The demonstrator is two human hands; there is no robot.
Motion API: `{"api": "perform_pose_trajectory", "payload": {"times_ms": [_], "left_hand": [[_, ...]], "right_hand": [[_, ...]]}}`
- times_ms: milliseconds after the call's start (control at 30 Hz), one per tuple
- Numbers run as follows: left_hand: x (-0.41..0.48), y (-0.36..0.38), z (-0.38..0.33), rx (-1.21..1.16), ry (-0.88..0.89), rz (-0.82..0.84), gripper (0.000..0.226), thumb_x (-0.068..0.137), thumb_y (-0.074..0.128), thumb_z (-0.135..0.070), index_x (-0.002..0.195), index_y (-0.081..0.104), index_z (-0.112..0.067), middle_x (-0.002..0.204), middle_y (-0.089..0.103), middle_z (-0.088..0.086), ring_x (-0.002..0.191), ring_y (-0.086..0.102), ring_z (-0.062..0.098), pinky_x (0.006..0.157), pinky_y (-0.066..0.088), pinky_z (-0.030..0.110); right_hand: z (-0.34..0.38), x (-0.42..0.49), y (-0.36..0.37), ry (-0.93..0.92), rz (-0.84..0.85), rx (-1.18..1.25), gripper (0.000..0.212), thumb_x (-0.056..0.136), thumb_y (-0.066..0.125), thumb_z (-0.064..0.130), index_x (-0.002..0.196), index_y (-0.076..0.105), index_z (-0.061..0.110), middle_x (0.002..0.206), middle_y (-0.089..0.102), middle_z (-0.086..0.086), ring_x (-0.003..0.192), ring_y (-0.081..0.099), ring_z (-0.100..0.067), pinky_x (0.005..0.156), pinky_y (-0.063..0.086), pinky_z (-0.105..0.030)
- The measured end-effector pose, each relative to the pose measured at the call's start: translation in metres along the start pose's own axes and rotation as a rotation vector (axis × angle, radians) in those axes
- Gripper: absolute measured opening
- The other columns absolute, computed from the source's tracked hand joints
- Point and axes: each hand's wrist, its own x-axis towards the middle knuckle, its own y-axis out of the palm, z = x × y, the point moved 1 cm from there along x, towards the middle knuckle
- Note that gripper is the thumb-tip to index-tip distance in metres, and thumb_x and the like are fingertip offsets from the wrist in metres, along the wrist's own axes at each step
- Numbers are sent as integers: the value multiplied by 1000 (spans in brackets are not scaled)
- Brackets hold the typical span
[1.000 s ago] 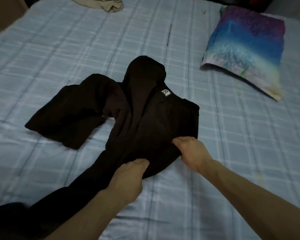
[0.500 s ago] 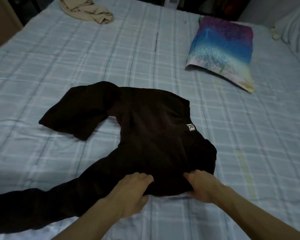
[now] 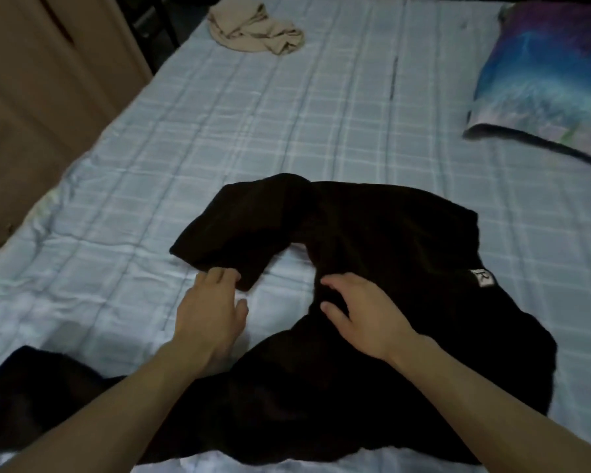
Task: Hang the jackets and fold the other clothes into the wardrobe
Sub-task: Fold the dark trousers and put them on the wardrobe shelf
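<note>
A black long-sleeved garment (image 3: 389, 254) with a small white label (image 3: 484, 278) lies spread on the bed in front of me. One sleeve (image 3: 239, 233) is bent out to the left, the other (image 3: 41, 397) trails off to the lower left. My left hand (image 3: 212, 312) reaches to the end of the bent sleeve, fingertips touching its edge and thumb held apart. My right hand (image 3: 362, 315) rests on the middle of the garment with fingers spread, next to where that sleeve joins the body.
The bed has a light blue checked sheet (image 3: 253, 131). A crumpled beige garment (image 3: 256, 29) lies at the far edge. A colourful pillow (image 3: 546, 80) sits at the right. A brown panel (image 3: 41, 97) stands beyond the bed's left edge.
Both hands let go of the garment's near hem and moved forward: the left to the bent sleeve's end, the right onto the body. My view shifted right and closer.
</note>
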Motion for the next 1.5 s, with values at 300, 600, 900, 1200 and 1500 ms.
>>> {"api": "perform_pose_trajectory", "payload": {"times_ms": [300, 600, 900, 1200, 1500], "left_hand": [[46, 22, 23, 129, 222, -1, 82, 79, 70, -50, 146, 36, -17, 145, 42, 4, 128, 41, 25, 99, 46, 39], [91, 21, 44, 104, 432, -151, 30, 77, 66, -2, 105, 66, -13, 86, 61, 6, 76, 58, 26, 65, 36, 35], [66, -78, 203, 157, 649, -213, 33, 64, 41, -6, 78, 70, -14, 91, 67, 1, 86, 64, 26, 87, 37, 37], [68, -136, 327, 209, 436, -370, 33, 73, 40, -6, 80, 72, -4, 115, 62, 22, 107, 52, 41, 81, 48, 45], [56, -90, 346, 35, 103, -153, 25, 85, 61, -12, 106, 69, -1, 108, 64, 18, 101, 57, 41, 83, 50, 49]], "right_hand": [[59, 88, 48, 43, -5, 32, 64, 97, 58, 32, 153, 30, 22, 157, 29, -3, 144, 29, -18, 118, 31, -37], [61, 127, 88, 184, -4, -85, 80, 88, 70, 29, 154, 25, 29, 159, 21, -11, 140, 32, -29, 113, 33, -37], [162, 140, 128, -5, 153, 278, 81, 88, 61, 58, 155, 27, 27, 155, 33, 3, 140, 34, -11, 113, 30, -25], [217, 156, 142, -135, -48, 224, 48, 96, 60, 25, 142, 47, 19, 136, 49, 0, 125, 48, -16, 108, 38, -30], [219, 171, 147, -122, -248, -33, 58, 87, 72, 22, 140, 51, 14, 144, 47, -7, 133, 44, -23, 110, 41, -39]]}}
